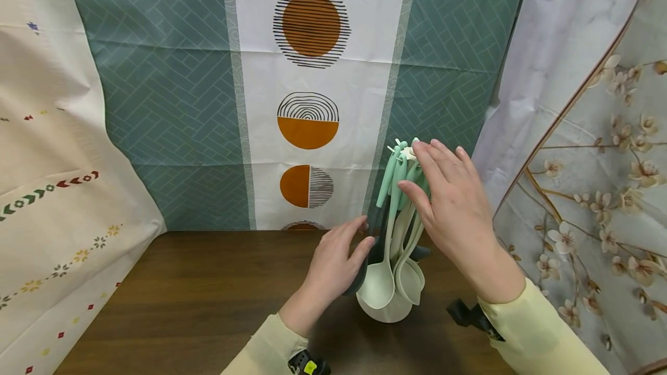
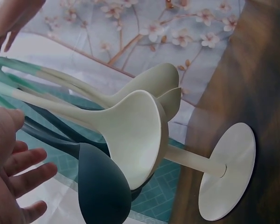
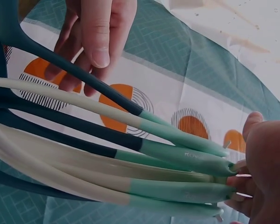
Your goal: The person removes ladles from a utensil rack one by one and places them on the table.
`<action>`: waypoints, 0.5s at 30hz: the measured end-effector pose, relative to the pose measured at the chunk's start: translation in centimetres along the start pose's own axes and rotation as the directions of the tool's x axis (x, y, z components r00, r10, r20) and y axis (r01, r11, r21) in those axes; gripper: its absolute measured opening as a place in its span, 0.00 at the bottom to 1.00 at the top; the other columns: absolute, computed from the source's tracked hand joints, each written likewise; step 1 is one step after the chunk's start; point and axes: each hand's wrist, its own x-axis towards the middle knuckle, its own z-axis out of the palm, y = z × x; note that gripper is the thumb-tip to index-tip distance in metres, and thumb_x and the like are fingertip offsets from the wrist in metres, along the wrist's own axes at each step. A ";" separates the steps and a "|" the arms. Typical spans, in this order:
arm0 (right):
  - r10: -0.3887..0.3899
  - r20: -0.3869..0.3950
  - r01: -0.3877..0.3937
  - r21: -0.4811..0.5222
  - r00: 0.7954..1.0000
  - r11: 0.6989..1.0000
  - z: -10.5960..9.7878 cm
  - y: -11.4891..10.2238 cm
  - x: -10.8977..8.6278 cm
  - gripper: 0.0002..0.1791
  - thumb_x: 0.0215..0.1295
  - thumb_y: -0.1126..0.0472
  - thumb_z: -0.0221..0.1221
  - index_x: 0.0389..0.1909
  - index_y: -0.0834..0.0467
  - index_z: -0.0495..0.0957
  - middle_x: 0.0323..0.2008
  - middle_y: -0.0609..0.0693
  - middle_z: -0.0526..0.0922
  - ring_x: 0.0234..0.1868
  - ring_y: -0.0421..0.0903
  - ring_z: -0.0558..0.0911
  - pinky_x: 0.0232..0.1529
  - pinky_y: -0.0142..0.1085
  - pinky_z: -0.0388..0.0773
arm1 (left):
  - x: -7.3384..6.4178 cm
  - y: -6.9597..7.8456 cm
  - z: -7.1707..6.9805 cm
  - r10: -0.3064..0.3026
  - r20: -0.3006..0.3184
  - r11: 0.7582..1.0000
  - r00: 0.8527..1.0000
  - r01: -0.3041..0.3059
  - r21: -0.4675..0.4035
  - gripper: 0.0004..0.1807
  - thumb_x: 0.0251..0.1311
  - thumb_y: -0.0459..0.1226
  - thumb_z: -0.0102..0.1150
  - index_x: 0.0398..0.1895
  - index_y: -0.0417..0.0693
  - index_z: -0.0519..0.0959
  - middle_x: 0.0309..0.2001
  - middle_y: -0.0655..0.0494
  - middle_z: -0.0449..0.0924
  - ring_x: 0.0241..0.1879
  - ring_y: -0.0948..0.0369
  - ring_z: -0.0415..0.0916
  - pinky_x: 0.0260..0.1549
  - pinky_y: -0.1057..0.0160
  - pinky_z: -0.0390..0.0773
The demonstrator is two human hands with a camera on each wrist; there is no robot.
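A rotating-style utensil stand with a round white base (image 1: 387, 313) stands upright on the table, hung with several kitchen utensils. Among them are a cream ladle (image 2: 135, 135) at the front and a dark blue-green ladle or spoon (image 2: 104, 182) beside it. Their mint-green handles (image 3: 184, 156) hang from the hooks at the top. My right hand (image 1: 453, 207) is at the upper right of the stand, fingers extended at the hooks and handle ends. On the left side, my left hand (image 1: 333, 259) is held beside the dark utensil, its fingers spread loosely and gripping nothing.
The brown wooden table (image 1: 208, 294) stretches left of the stand. Behind it hangs a teal and white cloth (image 1: 177, 103) with orange circles. A flowered curtain (image 1: 599, 213) hangs close on the right, and a cream patterned cloth (image 1: 52, 143) on the left.
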 end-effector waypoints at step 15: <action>-0.055 -0.105 0.056 0.008 0.993 0.998 0.9 0.6 0.6 0.37 0.87 0.36 0.49 0.67 0.67 0.81 0.62 0.65 0.85 0.62 0.67 0.84 0.79 0.59 0.63 | -0.4 -0.2 0.3 -0.009 -0.017 1.000 1.000 0.009 -0.029 0.20 0.80 0.42 0.66 0.70 0.50 0.83 0.57 0.57 0.90 0.62 0.51 0.82 0.65 0.42 0.78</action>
